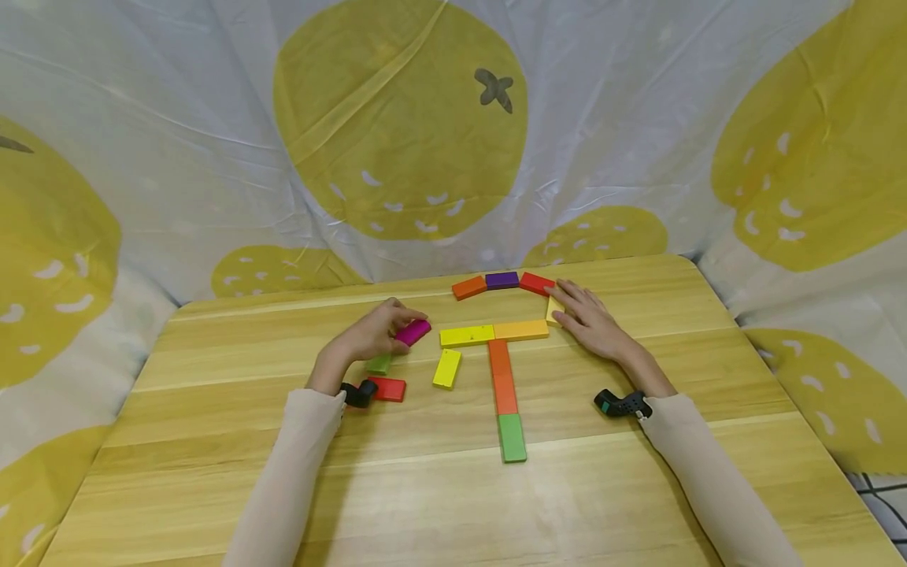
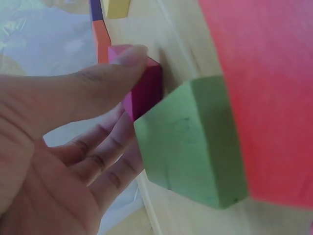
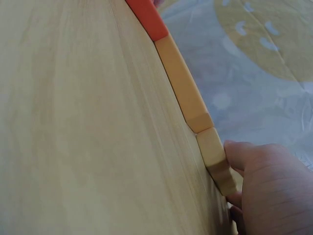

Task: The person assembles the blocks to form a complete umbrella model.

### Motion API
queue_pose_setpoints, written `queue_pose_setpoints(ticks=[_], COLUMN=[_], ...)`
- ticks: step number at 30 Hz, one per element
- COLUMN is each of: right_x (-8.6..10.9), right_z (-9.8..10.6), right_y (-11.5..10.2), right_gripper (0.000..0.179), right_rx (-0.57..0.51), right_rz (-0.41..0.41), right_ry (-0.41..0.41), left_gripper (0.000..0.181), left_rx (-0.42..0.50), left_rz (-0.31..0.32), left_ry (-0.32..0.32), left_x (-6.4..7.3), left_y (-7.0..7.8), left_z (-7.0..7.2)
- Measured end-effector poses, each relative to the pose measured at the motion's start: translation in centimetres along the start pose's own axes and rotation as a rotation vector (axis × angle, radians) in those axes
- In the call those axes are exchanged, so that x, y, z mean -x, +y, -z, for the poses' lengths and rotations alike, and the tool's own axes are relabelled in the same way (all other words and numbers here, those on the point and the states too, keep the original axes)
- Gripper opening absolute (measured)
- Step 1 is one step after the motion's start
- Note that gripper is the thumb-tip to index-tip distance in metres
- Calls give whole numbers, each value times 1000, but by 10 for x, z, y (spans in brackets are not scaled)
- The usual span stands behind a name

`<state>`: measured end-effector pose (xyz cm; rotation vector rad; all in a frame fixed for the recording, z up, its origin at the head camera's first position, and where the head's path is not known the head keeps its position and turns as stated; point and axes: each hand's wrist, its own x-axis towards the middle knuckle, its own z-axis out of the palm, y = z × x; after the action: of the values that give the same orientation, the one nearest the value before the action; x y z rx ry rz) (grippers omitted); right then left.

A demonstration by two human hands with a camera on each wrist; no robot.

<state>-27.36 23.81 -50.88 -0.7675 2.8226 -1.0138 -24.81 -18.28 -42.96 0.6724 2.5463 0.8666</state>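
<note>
My left hand (image 1: 372, 332) pinches a magenta block (image 1: 413, 332) between thumb and fingers, above the left part of the table. In the left wrist view the thumb lies over the magenta block (image 2: 148, 90), while a green block (image 2: 178, 139) and a red block (image 2: 271, 98) stand close by. At the right, my right hand (image 1: 590, 321) holds a pale yellow block (image 1: 552, 312) by thumb and fingers. That block sits between the red block (image 1: 536, 283) of the top arc and the orange-yellow block (image 1: 520, 329). The right wrist view has the thumb against the pale block (image 3: 211, 152).
An orange block (image 1: 468, 288) and a purple block (image 1: 501, 280) continue the arc. Below the horizontal yellow block (image 1: 466, 336) run a long orange block (image 1: 502, 378) and a green block (image 1: 512, 438). A loose yellow block (image 1: 447, 369) lies left of them. Patterned cloth (image 1: 595, 118) hangs behind the table.
</note>
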Motion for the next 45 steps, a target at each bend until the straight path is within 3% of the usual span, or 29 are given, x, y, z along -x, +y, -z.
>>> queue_pose_setpoints(ticks=[7, 31, 37, 45], right_x=[1, 0, 0, 0], right_z=[0, 0, 0, 1], right_y=[-1, 0, 0, -1], right_gripper=[55, 55, 55, 55], right_rx=[-6, 1, -1, -11], right_rz=[-2, 0, 3, 5], right_ry=[8, 3, 4, 4], left_gripper=[62, 56, 55, 43], left_rx=[-4, -108, -141, -148], left_rz=[33, -19, -4, -37], left_ry=[22, 63, 109, 226], left_x=[1, -5, -7, -12], left_y=[-1, 0, 2, 3], left_z=[-1, -5, -8, -13])
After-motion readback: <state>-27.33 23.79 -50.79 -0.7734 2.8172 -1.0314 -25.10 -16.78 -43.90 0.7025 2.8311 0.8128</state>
